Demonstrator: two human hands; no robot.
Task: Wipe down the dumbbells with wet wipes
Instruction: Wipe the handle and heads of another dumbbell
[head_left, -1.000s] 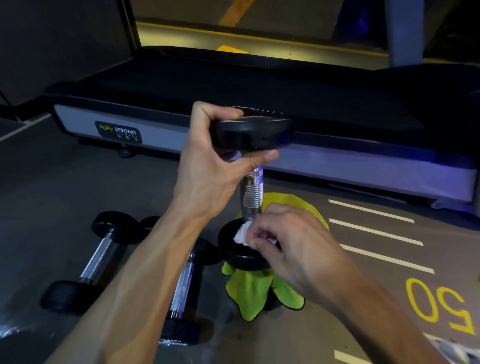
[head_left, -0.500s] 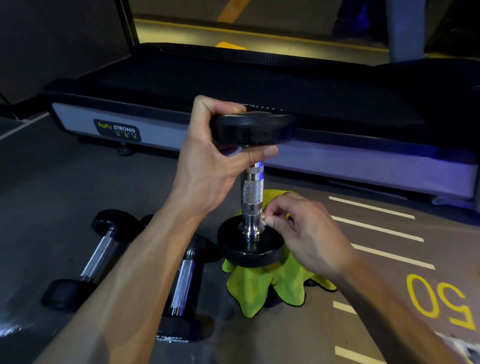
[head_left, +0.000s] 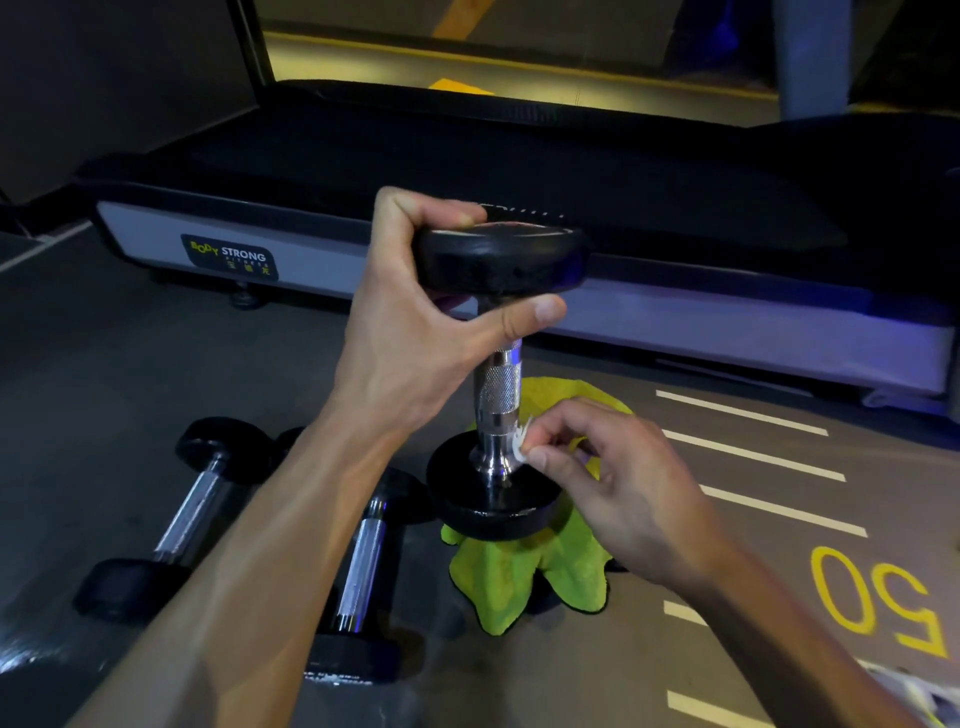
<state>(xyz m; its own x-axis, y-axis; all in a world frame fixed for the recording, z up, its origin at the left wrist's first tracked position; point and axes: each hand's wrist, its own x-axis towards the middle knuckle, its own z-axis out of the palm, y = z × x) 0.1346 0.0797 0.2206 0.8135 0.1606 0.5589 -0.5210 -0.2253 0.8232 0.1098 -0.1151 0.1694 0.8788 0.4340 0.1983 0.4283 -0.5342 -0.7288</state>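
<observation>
- A treadmill with a dark, flat belt and a pale side rail runs across the far side of the grey floor, which bears white stripes and a yellow painted "50" at the right.
- The held dumbbell stands upright, long axis vertical: one round black head at the top, the other at the bottom, joined by a shiny metal handle with a knurled, cross-hatched middle band and smooth flared ends.
- Its bottom head rests on a crumpled lime-green cloth, soft and fleecy, lying on the floor just in front of the treadmill.
- Two more dumbbells lie flat on the floor to the left, side by side, long axes running from near to far: the left dumbbell and the nearer dumbbell, both with black heads and chrome handles.
- The left hand grasps the top head, fingers curled over its rim and thumb stretched beneath it.
- The right hand pinches a small, scrunched white wet wipe against the lower flared end of the handle.
</observation>
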